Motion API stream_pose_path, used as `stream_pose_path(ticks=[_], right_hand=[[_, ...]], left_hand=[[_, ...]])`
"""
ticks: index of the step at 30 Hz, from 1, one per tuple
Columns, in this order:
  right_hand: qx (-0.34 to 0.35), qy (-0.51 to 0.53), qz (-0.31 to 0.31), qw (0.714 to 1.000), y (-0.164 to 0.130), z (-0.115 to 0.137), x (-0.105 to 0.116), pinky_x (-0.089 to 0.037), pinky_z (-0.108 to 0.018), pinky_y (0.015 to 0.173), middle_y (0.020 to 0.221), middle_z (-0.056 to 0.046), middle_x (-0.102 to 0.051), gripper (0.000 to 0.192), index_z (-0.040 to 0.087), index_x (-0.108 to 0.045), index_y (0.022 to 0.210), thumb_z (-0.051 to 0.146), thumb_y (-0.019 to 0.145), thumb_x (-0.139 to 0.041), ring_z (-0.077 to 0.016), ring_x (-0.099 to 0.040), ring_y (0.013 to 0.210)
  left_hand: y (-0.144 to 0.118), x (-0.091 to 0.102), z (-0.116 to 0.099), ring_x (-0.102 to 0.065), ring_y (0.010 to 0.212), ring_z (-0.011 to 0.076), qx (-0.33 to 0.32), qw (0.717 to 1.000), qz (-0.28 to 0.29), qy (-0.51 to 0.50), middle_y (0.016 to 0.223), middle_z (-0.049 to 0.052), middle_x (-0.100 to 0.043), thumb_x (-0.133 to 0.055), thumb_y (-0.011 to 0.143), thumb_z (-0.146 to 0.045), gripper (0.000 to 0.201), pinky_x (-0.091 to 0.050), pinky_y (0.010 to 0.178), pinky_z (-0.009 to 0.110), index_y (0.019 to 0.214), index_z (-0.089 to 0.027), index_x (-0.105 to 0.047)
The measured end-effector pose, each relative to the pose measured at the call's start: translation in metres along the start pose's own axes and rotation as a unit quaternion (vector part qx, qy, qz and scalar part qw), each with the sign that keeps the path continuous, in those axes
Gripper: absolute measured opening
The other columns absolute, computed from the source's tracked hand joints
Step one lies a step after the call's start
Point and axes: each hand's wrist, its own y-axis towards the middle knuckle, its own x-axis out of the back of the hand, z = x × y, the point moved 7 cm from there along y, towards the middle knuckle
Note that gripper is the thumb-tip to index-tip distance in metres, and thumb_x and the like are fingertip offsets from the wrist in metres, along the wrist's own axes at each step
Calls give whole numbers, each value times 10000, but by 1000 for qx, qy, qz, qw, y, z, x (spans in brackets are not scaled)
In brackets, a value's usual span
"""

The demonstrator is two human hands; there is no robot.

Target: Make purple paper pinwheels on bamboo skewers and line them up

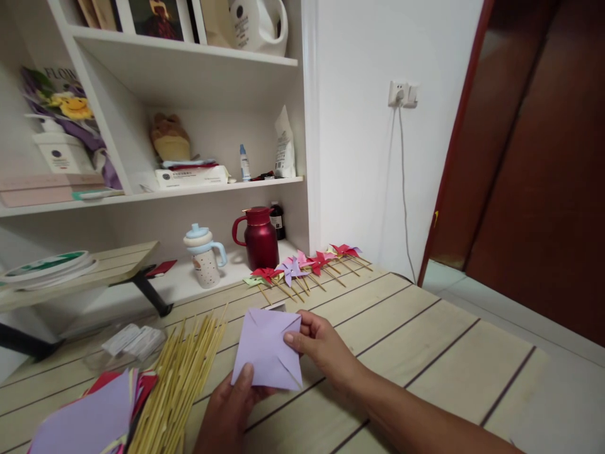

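A lilac paper square with diagonal cuts hangs just above the wooden table, held by both hands. My left hand pinches its near lower edge with the thumb on top. My right hand grips its right edge between thumb and fingers. Left of the paper lies a bundle of thin bamboo sticks. At the near left corner sits a stack of coloured paper sheets. A row of finished pinwheels on sticks lies along the table's far edge.
White shelves behind the table hold a red jug, a spouted cup, bottles and boxes. A clear container sits beyond the sticks. A low wooden stand is at the left. A plugged cable runs down the wall; a red-brown door is at the right.
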Motion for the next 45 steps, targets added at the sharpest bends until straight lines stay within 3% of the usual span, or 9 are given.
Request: stream_pose_path(ticks=[6, 11, 16, 18, 21, 27, 31, 37, 45], right_hand=[[2, -13, -14, 1000, 0, 0, 1, -413, -241, 596, 710, 2, -651, 368, 149, -643, 795, 393, 623, -858, -123, -551, 627], [-1, -23, -27, 999, 0, -1, 2, -416, -239, 597, 707, 6, -649, 386, 160, -629, 780, 411, 603, -861, -126, -548, 632], [4, -33, -17, 999, -3, 1, -2, -396, -237, 590, 664, 22, -615, 380, 169, -600, 739, 417, 603, -854, -121, -520, 606], [6, -37, -11, 999, -4, 1, -4, -391, -238, 597, 656, 27, -605, 369, 171, -595, 738, 413, 617, -845, -119, -514, 602], [8, -54, -4, 999, -5, -1, -4, -389, -243, 619, 680, 22, -612, 340, 167, -598, 761, 396, 651, -823, -123, -525, 618], [11, -80, 10, 997, -7, -5, -5, -355, -232, 592, 690, 32, -594, 289, 167, -598, 804, 357, 699, -789, -109, -499, 599], [17, -79, 23, 996, -10, -4, -9, -355, -224, 585, 702, 44, -577, 281, 179, -593, 873, 316, 711, -777, -104, -494, 607], [13, -85, 3, 996, -11, -2, -7, -298, -206, 529, 685, 83, -485, 543, 229, -530, 1177, 231, 689, -768, -88, -411, 563], [33, -120, -15, 992, -11, 0, -3, -287, -204, 519, 783, 68, -467, 651, 278, -461, 1299, 182, 716, -732, -69, -368, 552]], left_hand=[[-9, 6, -21, -533, 1276, 403, -53, 997, -38, 49, 884, 86, -802, -842, 544, -333, 190, -497, 1012, 449, 663, -232, -732], [-15, 5, -39, -572, 1243, 394, -116, 982, -4, 147, 921, 68, -806, -823, 583, -351, 203, -528, 981, 442, 759, -261, -774], [-11, 25, -35, -571, 1236, 409, -166, 970, -61, 165, 920, 66, -804, -858, 477, -278, 225, -503, 1018, 450, 680, -273, -762], [-9, 24, -30, -584, 1218, 411, -138, 979, -52, 139, 916, 67, -804, -857, 475, -272, 218, -500, 1019, 467, 672, -275, -764], [-9, 5, -18, -640, 1138, 400, -34, 998, 15, 54, 871, 86, -806, -817, 574, -378, 197, -533, 959, 499, 731, -264, -783], [-7, -6, -7, -715, 997, 351, 15, 999, 29, -2, 901, 100, -807, -847, 578, -375, 386, -538, 938, 465, 898, -167, -790], [-2, 2, -8, -711, 1010, 339, -22, 998, 15, 62, 910, 99, -807, -826, 610, -338, 317, -518, 972, 439, 868, -155, -796], [-8, 17, -29, -555, 1268, 385, -119, 969, -61, 209, 988, 75, -801, -762, 622, -234, 99, -443, 1074, 492, 712, -237, -804], [-10, 26, -32, -490, 1333, 392, -155, 946, -104, 264, 1000, 60, -797, -724, 599, -140, 190, -425, 1088, 544, 709, -272, -805]])
